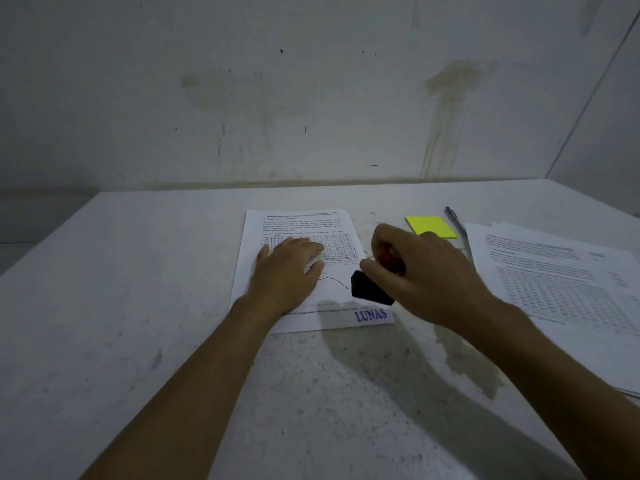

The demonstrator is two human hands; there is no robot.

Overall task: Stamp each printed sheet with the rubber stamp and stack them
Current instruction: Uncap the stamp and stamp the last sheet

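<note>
Black rubber stamp above stamped sheet

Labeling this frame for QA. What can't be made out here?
Head view only:
- Red-handled black rubber stamp: handle mostly hidden by the right hand, so its grip is unclear.
- White printed sheet bearing the purple LUNAS mark: chart and part of the table hidden under the left hand; text too small.
- White paper stack: cut off by the right edge, blurred.
</note>
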